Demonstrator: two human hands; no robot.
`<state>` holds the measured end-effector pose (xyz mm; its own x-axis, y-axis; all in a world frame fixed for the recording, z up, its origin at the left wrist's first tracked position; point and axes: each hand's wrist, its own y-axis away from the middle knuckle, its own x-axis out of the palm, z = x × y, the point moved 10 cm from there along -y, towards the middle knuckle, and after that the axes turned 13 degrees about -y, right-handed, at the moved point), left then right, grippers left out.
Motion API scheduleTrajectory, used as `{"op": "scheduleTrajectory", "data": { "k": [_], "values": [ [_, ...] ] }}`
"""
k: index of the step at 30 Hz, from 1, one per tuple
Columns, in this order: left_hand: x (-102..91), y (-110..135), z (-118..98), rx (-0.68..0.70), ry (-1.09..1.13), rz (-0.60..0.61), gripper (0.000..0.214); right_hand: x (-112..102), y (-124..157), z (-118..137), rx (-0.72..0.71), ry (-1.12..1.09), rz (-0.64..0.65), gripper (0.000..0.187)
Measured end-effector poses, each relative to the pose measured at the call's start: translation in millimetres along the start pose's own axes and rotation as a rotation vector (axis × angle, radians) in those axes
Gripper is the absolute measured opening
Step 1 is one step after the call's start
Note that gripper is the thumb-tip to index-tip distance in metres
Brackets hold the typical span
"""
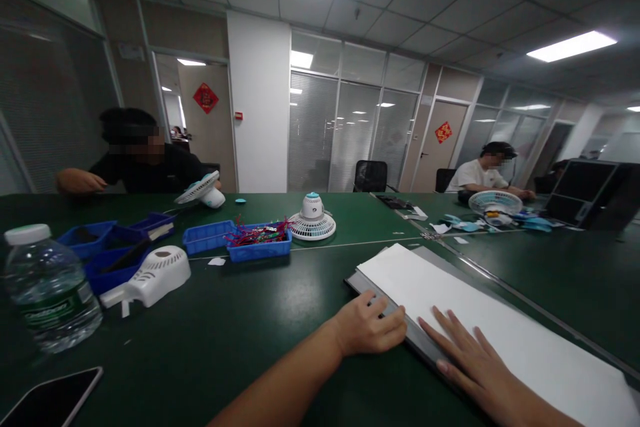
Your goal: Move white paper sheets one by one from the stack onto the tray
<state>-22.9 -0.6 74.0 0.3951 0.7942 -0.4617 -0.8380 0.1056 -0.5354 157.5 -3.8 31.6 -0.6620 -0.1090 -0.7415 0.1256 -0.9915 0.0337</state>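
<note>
A large white sheet of paper (480, 300) lies at a slant on a flat grey board (363, 282) with a dark edge, on the green table (260, 320). My right hand (473, 357) rests flat on the sheet's near edge with its fingers spread. Just left of it, my left hand (370, 325) has its fingers curled over the board's near border, touching it beside the paper. What lies under those fingertips is partly hidden. The paper's far right end runs down toward the lower right corner.
Blue trays (259, 250), one with coloured wires, stand across the table. A white plastic housing (163, 273), water bottle (50, 293) and phone (55, 397) are at left. Fan parts (313, 220) sit farther back. Two people (145, 160) work at the far side.
</note>
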Motion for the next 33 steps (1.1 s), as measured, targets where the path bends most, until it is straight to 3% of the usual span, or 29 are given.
{"op": "scheduleTrajectory", "data": {
  "k": [11,17,25,29,33],
  "values": [
    [-0.3,-1.4,-1.4,0.009,-0.033,0.013,0.033,-14.1,-28.2,-36.1,0.024,0.033,-0.105,0.064],
    [9.1,-2.9,1.8,-0.055,-0.060,0.085,0.036,-19.9,-46.9,-56.8,0.032,0.093,-0.211,0.066],
    [20.8,10.0,-5.3,-0.073,-0.111,0.233,0.036,-62.0,-75.2,-109.7,0.144,0.189,-0.286,0.076],
    [-5.6,35.0,-5.0,-0.082,-0.109,0.320,0.036,-89.0,-83.4,-132.5,0.177,0.193,-0.320,0.082],
    [-61.4,74.0,-0.4,-0.074,-0.117,0.364,0.041,-114.0,-85.7,-142.8,0.162,0.168,-0.387,0.084]
  ]
}}
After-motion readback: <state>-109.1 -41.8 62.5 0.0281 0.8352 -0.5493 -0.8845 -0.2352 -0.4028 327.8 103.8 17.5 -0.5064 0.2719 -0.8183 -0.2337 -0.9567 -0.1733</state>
